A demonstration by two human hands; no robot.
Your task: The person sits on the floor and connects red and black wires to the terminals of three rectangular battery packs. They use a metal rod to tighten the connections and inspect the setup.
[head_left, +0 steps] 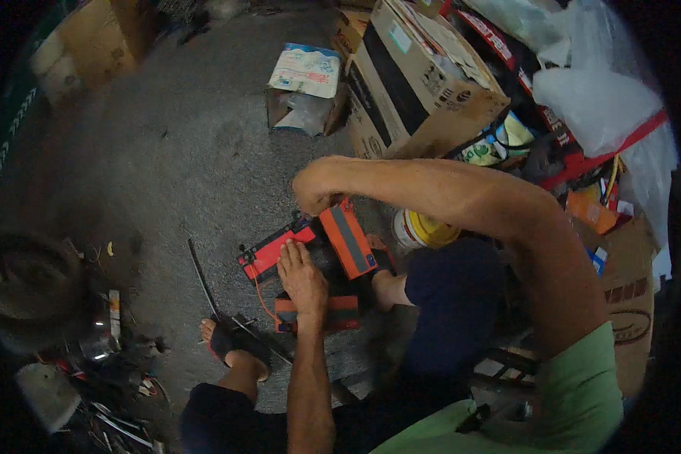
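Three block-shaped cases that look like batteries lie between my feet: a red and black battery (268,253), an orange one with a grey stripe (346,240), and another orange and grey one (340,312) nearer me. My left hand (304,284) rests flat, fingers outstretched, on the red battery's near edge. A thin orange wire (259,291) runs from the red battery to the nearest one. My right hand (321,185) is curled at the far corner where the red and striped batteries meet. Its fingertips, and anything they pinch, are hidden.
Beyond my hands stands an open small carton (304,83), beside a large cardboard box (424,83). A yellow and white tub (424,228) is by my right foot. A black cable (200,276) lies left, near a dark round object (30,291) and scattered tools. Plastic bags (590,106) crowd the right.
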